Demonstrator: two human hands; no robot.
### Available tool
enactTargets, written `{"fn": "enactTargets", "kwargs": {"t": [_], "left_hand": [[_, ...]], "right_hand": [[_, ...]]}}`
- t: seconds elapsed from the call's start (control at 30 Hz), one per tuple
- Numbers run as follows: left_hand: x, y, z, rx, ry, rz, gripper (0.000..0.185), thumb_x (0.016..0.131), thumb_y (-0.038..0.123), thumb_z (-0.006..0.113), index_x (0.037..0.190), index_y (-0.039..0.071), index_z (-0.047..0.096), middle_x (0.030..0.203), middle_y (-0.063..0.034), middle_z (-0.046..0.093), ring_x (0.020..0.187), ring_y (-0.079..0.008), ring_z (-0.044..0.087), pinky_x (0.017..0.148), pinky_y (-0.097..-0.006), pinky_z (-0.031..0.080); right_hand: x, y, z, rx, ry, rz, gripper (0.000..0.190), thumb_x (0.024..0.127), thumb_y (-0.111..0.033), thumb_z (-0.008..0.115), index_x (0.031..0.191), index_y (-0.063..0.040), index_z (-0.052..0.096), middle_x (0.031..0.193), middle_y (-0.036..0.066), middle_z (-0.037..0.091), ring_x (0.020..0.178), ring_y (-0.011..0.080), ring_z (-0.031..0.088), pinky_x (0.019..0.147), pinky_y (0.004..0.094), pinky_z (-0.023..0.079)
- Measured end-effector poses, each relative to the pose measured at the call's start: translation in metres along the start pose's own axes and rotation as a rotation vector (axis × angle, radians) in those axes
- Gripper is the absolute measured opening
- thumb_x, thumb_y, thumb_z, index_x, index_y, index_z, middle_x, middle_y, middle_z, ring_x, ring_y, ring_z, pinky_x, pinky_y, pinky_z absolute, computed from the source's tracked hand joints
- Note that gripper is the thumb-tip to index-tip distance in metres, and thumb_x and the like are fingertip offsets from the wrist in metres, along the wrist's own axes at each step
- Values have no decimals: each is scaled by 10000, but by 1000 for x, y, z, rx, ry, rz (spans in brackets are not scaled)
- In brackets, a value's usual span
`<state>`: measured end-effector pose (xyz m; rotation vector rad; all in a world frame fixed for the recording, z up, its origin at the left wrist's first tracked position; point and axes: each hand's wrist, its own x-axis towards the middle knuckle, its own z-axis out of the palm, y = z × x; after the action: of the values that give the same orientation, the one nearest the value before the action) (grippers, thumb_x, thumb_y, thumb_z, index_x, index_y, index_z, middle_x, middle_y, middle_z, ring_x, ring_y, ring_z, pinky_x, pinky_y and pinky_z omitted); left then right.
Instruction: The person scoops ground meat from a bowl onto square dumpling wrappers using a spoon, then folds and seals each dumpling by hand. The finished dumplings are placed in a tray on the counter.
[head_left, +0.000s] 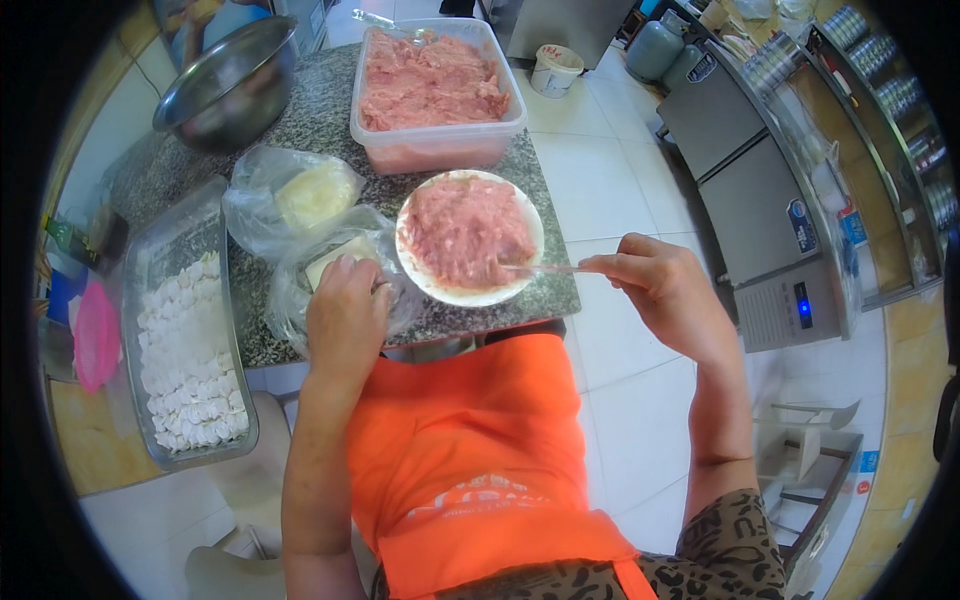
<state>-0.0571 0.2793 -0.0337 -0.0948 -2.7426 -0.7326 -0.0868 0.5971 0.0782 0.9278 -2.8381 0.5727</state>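
My right hand (660, 289) pinches the end of a thin, flat utensil (544, 268). Its far tip is sunk in pink minced meat (469, 225), which fills a white bowl (426, 283) near the counter's front corner. To the left of the bowl, my left hand (345, 315) rests with bent fingers on a stack of pale dough wrappers (330, 262). That stack lies in an opened clear plastic bag (289, 296). The thumb and fingertips are partly hidden, so a grip on a single wrapper cannot be made out.
Behind the bowl stands a plastic tub (435, 139) of minced meat. A second bag (255, 180) holds pale rounds. At left, a clear tray (241, 390) carries rows of small white dumplings, overhanging the granite counter (319, 97). A steel basin (225, 90) sits tilted behind.
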Motion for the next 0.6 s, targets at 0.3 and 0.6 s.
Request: {"fn": "enactTargets", "kwargs": {"t": [0.3, 0.6], "left_hand": [[-8, 2, 5, 26, 66, 14, 123, 828, 53, 682, 918, 21, 605, 932, -174, 588, 937, -380, 580, 800, -483, 481], [-7, -23, -12, -958, 303, -476, 176, 941, 68, 552, 1076, -41, 583, 1232, -196, 632, 1146, -316, 594, 982, -425, 469]], "right_hand": [[16, 0, -4, 56, -152, -12, 268, 828, 39, 650, 1030, -96, 763, 791, 116, 649, 708, 322, 623, 642, 398, 486], [2, -7, 9, 735, -227, 278, 305, 880, 96, 590, 1140, 6, 723, 781, 51, 629, 710, 129, 578, 658, 299, 472]]}}
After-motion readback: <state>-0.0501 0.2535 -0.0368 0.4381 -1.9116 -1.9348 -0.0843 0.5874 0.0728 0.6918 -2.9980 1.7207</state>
